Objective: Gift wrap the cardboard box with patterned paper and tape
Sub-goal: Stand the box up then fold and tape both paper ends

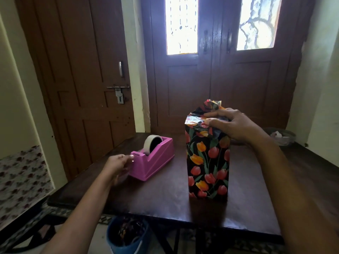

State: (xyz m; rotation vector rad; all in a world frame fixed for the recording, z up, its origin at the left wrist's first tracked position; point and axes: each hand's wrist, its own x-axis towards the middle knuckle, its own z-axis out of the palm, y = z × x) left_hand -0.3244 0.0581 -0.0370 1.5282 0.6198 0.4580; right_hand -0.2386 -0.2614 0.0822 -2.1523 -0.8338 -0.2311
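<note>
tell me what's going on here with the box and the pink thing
A person is gift wrapping a tall box that stands upright on a dark table, its sides already covered in tulip-patterned paper. The right hand presses the folded paper down on top, where one flap sticks up at the far side. The left hand is at the cutter end of the pink tape dispenser, probably going for a strip; whether it holds tape is not clear.
</note>
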